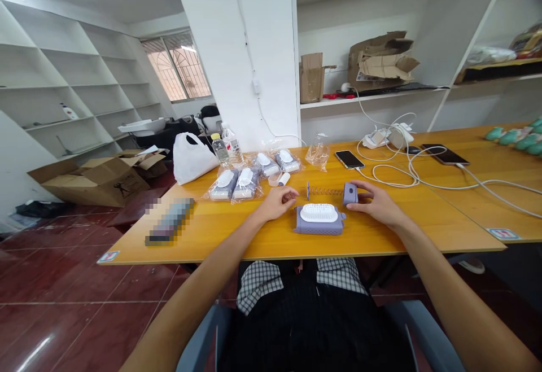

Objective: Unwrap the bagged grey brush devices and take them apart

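Observation:
On the table in front of me lies a purple brush body point(318, 227) with an oval pad of white bristles point(319, 213) facing up. Behind it, a copper-coloured spring point(326, 191) stretches between a small upright purple plate point(308, 191) and a purple end piece point(350, 194). My right hand point(375, 202) grips that end piece between thumb and fingers. To the left of the plate, my left hand point(279, 202) rests with loosely bent fingers, apart from the parts and holding nothing. A small white cylinder point(284, 179) lies just beyond it.
Several bagged brushes point(245, 184) lie back left, near a white plastic bag point(192, 160) and bottles point(228, 143). A clear bag point(317, 152), a phone point(349, 160), and white cables point(393, 183) are behind and right. A blurred dark object point(170, 221) lies at left.

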{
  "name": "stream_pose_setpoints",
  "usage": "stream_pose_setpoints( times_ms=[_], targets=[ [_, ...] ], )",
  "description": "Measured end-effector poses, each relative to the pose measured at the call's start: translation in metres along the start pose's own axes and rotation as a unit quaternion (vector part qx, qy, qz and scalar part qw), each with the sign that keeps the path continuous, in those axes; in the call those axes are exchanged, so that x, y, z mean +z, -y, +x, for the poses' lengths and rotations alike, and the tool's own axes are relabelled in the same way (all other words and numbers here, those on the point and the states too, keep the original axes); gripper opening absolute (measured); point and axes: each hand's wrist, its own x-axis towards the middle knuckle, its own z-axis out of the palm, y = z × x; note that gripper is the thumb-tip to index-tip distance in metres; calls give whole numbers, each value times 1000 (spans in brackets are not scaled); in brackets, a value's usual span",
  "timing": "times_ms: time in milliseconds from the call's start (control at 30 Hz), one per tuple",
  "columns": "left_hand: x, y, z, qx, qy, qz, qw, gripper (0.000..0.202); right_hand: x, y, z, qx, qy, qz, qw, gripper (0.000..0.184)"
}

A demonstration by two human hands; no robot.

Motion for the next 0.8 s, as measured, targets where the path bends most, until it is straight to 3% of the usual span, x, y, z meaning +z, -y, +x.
stream_pose_setpoints(
  times_ms=[367,600,800],
  targets=[
    [-4,-2,-5,46,40,34,998,67,13,-14,5,-103,6,-166,981,78],
    [-8,-5,-9,100,86,96,987,73,17,-16,4,-141,21,-220,965,76],
    [-2,-4,-7,102,71,113,986,59,17,-12,2,-151,35,-224,962,77]
  ],
)
